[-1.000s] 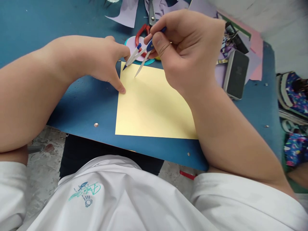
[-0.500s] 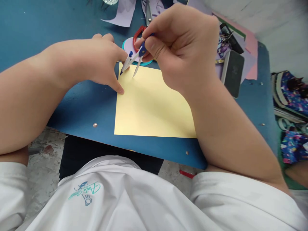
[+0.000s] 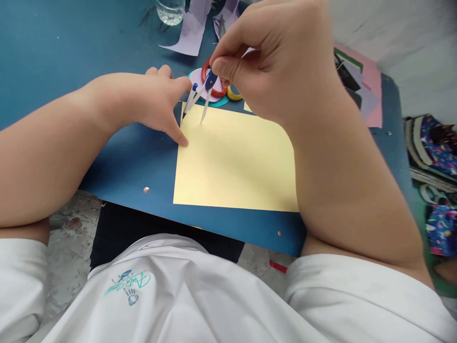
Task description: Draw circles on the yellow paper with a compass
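Observation:
A yellow sheet of paper (image 3: pixel 235 166) lies on the blue table near its front edge. My right hand (image 3: pixel 271 62) pinches the top of a blue and white compass (image 3: pixel 210 81) between thumb and fingers. The compass legs are spread; the pointed leg meets the paper and the leg with the pen is at the sheet's upper left corner. My left hand (image 3: pixel 157 102) has its fingers apart, the thumb resting on the sheet's left edge and the index finger close to the pen.
Behind the compass are red-handled scissors (image 3: pixel 218 92), a yellow ring (image 3: pixel 233 93) and round purple and teal pieces. Purple paper scraps (image 3: pixel 193 31) and a clear glass (image 3: pixel 170 13) stand farther back. Pink paper (image 3: pixel 374 95) and dark items lie at the right.
The view has shifted, so the table things appear slightly lower and more of the glass shows. My right hand has turned a little around the compass top. The left hand keeps its place on the sheet.

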`<state>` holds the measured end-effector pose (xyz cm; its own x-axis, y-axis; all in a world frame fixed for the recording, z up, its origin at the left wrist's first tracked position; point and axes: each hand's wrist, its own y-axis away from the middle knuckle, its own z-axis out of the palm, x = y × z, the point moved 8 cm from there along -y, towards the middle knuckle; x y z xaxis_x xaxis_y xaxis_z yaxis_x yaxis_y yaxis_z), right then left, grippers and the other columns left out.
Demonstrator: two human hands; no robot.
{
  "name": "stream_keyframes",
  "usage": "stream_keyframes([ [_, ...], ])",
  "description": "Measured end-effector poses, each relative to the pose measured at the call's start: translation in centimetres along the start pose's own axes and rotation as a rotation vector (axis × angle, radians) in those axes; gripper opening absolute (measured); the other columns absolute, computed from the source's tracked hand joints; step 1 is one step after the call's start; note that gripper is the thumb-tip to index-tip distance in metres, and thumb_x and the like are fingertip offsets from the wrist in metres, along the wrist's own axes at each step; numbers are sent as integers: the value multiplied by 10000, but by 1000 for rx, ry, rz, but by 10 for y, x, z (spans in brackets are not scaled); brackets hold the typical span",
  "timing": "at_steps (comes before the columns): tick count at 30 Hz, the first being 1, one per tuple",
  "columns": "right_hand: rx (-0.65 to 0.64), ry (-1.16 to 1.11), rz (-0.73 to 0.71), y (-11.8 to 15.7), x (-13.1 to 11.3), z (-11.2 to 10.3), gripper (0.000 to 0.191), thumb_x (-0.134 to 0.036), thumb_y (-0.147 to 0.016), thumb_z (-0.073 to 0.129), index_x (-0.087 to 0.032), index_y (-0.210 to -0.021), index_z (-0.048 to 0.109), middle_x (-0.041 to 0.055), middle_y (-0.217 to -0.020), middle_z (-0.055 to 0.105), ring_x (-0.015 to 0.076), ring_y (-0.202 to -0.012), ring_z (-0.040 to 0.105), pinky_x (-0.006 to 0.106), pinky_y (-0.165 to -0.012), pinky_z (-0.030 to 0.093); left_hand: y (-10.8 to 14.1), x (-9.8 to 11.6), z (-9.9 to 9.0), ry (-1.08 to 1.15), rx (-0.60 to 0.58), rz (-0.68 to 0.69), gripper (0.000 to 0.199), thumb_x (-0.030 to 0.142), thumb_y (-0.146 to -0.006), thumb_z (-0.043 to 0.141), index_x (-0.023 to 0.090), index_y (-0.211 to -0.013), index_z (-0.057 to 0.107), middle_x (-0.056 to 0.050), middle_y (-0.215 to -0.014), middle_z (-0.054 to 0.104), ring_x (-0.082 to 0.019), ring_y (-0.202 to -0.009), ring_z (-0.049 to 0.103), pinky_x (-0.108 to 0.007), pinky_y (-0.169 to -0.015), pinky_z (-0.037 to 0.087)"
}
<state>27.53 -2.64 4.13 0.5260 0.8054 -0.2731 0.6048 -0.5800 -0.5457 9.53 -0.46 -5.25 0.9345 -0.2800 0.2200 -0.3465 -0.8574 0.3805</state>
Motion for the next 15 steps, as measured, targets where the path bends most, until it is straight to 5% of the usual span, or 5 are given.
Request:
stream_keyframes([
  [9, 84, -3, 40, 2, 21, -6, 124, -229, -945, 827, -313, -892, 902, -9, -849, 851, 262, -807, 798, 503, -853, 674, 2, -2, -1, 19, -36, -12, 1559, 1003, -546, 939, 641, -1944, 352, -85, -1899, 521, -667, -1777, 330, -780, -1425, 429],
  [12, 86, 26, 48, 9, 32, -12, 115, -300, -968, 881, -331, -857, 880, -14, -765, 800, 216, -644, 683, 493, -757, 656, 4, 0, -2, 8, -37, -10, 1615, 1042, -553, 936, 527, -1976, 372, -132, -1940, 457, -653, -1775, 333, -769, -1436, 425],
  [15, 48, 61, 65, 13, 40, -18, 211, -406, -1015, 905, -319, -830, 853, -33, -668, 723, 171, -522, 557, 480, -666, 618, 10, 6, -4, -47, -38, 5, 1500, 1021, -722, 884, 368, -1980, 394, -203, -1924, 432, -594, -1747, 382, -747, -1423, 457],
])
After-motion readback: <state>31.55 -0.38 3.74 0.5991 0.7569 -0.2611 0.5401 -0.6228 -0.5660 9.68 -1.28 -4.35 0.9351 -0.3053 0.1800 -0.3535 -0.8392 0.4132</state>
